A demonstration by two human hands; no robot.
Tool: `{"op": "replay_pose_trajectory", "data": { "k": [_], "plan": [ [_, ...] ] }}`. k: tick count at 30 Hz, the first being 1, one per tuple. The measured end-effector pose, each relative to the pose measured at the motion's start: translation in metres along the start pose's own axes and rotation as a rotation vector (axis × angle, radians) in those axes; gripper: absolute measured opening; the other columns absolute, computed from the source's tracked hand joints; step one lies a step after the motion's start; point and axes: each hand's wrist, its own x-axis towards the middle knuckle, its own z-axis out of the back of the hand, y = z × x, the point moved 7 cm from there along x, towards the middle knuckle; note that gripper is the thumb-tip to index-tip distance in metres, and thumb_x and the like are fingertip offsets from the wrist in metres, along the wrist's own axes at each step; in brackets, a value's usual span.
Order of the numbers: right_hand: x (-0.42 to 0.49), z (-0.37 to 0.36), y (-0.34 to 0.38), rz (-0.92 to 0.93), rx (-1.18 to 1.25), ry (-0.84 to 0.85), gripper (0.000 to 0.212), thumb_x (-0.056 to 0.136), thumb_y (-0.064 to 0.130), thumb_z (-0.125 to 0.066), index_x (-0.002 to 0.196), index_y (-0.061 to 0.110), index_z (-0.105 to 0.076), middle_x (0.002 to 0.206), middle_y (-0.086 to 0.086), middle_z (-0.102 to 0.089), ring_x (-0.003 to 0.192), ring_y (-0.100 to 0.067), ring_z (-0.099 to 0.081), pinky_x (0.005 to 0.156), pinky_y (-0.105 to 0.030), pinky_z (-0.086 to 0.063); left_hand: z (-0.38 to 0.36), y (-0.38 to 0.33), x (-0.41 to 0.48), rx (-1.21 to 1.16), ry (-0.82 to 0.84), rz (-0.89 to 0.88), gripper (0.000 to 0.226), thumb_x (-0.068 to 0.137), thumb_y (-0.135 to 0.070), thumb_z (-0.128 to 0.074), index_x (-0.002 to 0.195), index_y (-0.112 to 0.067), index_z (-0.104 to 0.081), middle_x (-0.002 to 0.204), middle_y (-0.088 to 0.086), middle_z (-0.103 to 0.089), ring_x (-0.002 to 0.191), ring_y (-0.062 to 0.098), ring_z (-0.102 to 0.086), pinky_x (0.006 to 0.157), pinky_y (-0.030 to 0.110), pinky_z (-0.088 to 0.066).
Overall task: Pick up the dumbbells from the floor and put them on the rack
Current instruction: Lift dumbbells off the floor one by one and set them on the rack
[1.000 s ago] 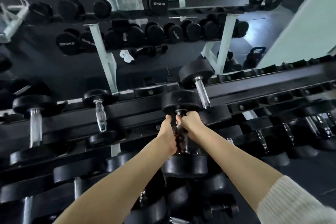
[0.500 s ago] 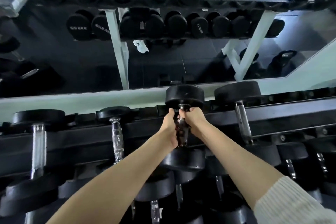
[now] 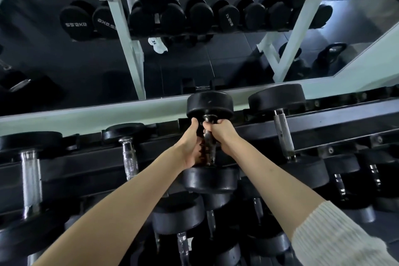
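A black dumbbell [image 3: 209,106] with a chrome handle lies across the top tier of the black rack [image 3: 336,124], its far head over the back rail and its near head over the front rail. My left hand [image 3: 190,144] and my right hand [image 3: 222,134] are both wrapped around its handle, one on each side. My fingers hide most of the handle. I cannot tell whether the heads bear fully on the rails.
Other dumbbells sit on the top tier: one just to the right [image 3: 280,114], two to the left [image 3: 129,153] [image 3: 30,168]. Lower tiers hold several more [image 3: 179,216]. Behind the rack a mirror [image 3: 64,67] reflects the rack, kettlebells and dark floor.
Both hands have carried the dumbbell up and away from me onto the top tier. The view has tilted up toward the mirror.
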Motion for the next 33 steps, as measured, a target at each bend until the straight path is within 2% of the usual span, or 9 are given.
{"op": "replay_pose_trajectory", "data": {
  "k": [4,7,11,15,19,22,26,28,33],
  "plan": [
    [-0.004,-0.003,0.001,-0.005,-0.025,-0.012,0.011,0.086,0.016,-0.064,0.08,0.013,-0.057,0.081,-0.005,-0.062,0.087,-0.026,-0.062,0.075,-0.034,-0.05,0.004,-0.002,0.002,0.054,-0.049,-0.026,0.09,0.084,-0.074,-0.012,0.129,-0.005,-0.049,0.119,0.012,-0.062,0.11,0.024,-0.057,0.096,0.037,-0.045],
    [-0.01,-0.006,0.001,-0.022,-0.06,-0.02,0.027,0.085,0.019,-0.066,0.107,0.004,-0.06,0.104,-0.014,-0.067,0.1,-0.031,-0.064,0.09,-0.043,-0.052,0.006,-0.005,-0.003,0.083,-0.08,-0.043,0.09,0.084,-0.074,-0.013,0.141,-0.01,-0.039,0.142,0.013,-0.048,0.131,0.026,-0.046,0.108,0.041,-0.038],
    [-0.015,-0.009,0.0,-0.039,-0.094,-0.033,0.04,0.087,0.019,-0.064,0.122,0.001,-0.055,0.111,-0.017,-0.065,0.1,-0.03,-0.063,0.088,-0.039,-0.05,0.01,-0.008,-0.01,0.084,-0.112,-0.053,0.096,0.078,-0.079,-0.017,0.145,-0.013,-0.033,0.153,0.015,-0.034,0.141,0.029,-0.033,0.11,0.042,-0.037],
    [-0.015,-0.009,0.0,-0.036,-0.08,-0.052,0.045,0.088,0.021,-0.064,0.126,0.0,-0.051,0.106,-0.01,-0.061,0.094,-0.024,-0.057,0.079,-0.034,-0.045,0.014,-0.011,-0.013,0.12,-0.109,-0.087,0.093,0.079,-0.078,-0.018,0.142,-0.012,-0.037,0.146,0.016,-0.043,0.133,0.028,-0.044,0.108,0.041,-0.039],
    [-0.019,-0.003,0.002,-0.011,-0.057,-0.07,0.052,0.09,0.019,-0.063,0.134,0.0,-0.044,0.127,-0.014,-0.057,0.116,-0.03,-0.055,0.083,-0.031,-0.04,0.021,-0.021,-0.015,0.159,-0.178,-0.127,0.081,0.087,-0.07,-0.02,0.137,-0.011,-0.043,0.123,0.013,-0.057,0.083,0.022,-0.05,0.073,0.032,-0.044],
    [-0.023,0.002,0.005,0.023,-0.112,-0.079,0.039,0.089,0.018,-0.062,0.124,0.003,-0.053,0.111,-0.011,-0.062,0.108,-0.028,-0.057,0.075,-0.026,-0.042,0.026,-0.026,-0.02,0.224,-0.227,-0.109,0.081,0.088,-0.069,-0.022,0.135,-0.006,-0.042,0.105,0.008,-0.058,0.09,0.023,-0.05,0.077,0.032,-0.042],
    [-0.043,0.02,0.009,0.106,-0.131,-0.128,0.008,0.089,0.015,-0.06,0.094,0.012,-0.054,0.078,0.002,-0.05,0.083,-0.015,-0.051,0.07,-0.023,-0.039,0.025,-0.032,-0.038,0.392,-0.334,-0.106,0.083,0.087,-0.068,-0.027,0.135,-0.003,-0.045,0.127,0.015,-0.055,0.117,0.031,-0.053,0.103,0.037,-0.04],
    [-0.057,0.036,0.005,0.143,-0.131,-0.183,0.013,0.088,0.014,-0.06,0.077,0.01,-0.055,0.071,0.001,-0.048,0.071,-0.014,-0.048,0.063,-0.022,-0.039,0.02,-0.042,-0.05,0.496,-0.449,-0.201,0.075,0.089,-0.064,-0.03,0.128,-0.004,-0.052,0.114,0.012,-0.058,0.108,0.029,-0.057,0.099,0.038,-0.044],
    [-0.113,0.1,-0.047,0.124,-0.051,-0.326,0.038,0.088,0.021,-0.059,0.122,0.003,-0.059,0.118,-0.01,-0.066,0.105,-0.022,-0.063,0.093,-0.033,-0.049,-0.052,-0.041,-0.079,0.691,-0.478,-0.499,0.05,0.089,-0.046,-0.036,0.086,-0.004,-0.063,0.091,0.016,-0.062,0.089,0.031,-0.058,0.091,0.039,-0.047]
  ]
}}
